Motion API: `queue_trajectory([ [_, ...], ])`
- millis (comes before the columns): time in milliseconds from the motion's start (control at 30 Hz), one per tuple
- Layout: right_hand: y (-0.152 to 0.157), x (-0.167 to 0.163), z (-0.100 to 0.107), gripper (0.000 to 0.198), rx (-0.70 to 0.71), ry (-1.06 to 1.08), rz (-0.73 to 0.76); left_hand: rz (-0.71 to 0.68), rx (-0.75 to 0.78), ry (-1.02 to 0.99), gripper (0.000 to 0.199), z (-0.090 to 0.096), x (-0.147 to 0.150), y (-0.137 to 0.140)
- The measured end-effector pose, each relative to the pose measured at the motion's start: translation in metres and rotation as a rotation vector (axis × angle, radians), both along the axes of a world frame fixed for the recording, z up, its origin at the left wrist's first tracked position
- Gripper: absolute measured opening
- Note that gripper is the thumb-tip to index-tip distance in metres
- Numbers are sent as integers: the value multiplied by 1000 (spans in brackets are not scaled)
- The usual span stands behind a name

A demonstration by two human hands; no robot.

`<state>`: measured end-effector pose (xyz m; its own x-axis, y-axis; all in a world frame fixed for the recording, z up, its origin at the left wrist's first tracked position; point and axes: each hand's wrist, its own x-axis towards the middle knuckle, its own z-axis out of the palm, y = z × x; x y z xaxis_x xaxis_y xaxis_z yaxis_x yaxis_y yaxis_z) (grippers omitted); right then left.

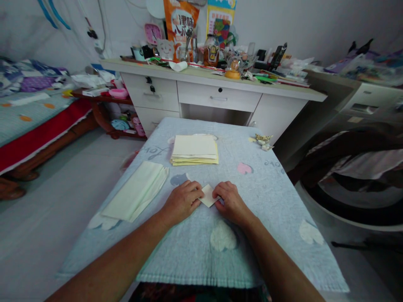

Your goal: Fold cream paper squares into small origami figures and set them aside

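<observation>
- Paper (208, 196) sits between the fingers (195, 193), in the near middle.
- Left hand (183, 199) pinches its left corner, right hand (232, 201) its right.
- Paper: pale, flat, diamond-shaped.
- Cloth (270, 209): blue, crinkled, heart-patterned.

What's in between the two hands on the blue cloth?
A small pale paper: the left hand and right hand hold its sides, as the head view shows.
</observation>
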<state>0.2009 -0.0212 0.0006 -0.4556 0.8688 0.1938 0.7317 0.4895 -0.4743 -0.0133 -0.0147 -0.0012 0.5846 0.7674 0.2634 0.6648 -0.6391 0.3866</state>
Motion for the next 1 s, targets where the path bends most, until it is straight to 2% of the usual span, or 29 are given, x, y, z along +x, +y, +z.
queue_trajectory([
  [233,2,9,0,9,-5,-7,12,-25,-53,25,7,0,-2,4],
  [567,3,6,3,3,-78,48,-92,67,-198,-75,10,4,2,7],
  [767,2,2,3,9,-95,28,-159,108,-166,-70,19,2,4,8],
  [1000,2,-4,1,12,-75,-17,-256,156,-112,-39,18,-2,5,9],
])
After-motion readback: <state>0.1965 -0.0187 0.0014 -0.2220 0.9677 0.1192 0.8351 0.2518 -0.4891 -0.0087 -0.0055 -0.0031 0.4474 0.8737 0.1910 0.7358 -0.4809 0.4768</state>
